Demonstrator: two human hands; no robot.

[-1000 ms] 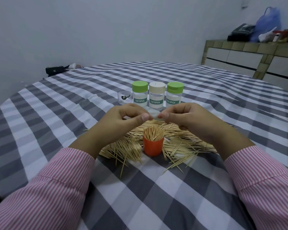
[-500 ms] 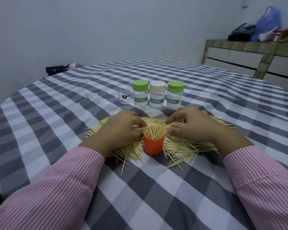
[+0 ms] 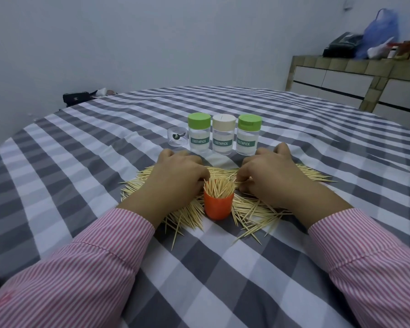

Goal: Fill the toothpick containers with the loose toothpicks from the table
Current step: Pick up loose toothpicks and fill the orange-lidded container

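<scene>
my left hand (image 3: 175, 171) and right hand (image 3: 270, 176), fingers curled down into the loose toothpicks (image 3: 258, 209) on the desk (image 3: 81, 162), seem to be gathering; next, lifting a pinch into the packed orange cup (image 3: 218, 205).

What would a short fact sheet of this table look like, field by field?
surface: round table under a grey and white checked cloth
loose toothpicks: pile spread around the orange cup
orange cup: upright, packed with toothpicks standing on end
labelled jars: three in a row, capped; green lid, cream lid, green lid
clear cap: beside the left jar
left hand: palm down on the pile, fingers curled
right hand: on the pile, fingers curled at toothpicks beside the cup
</scene>
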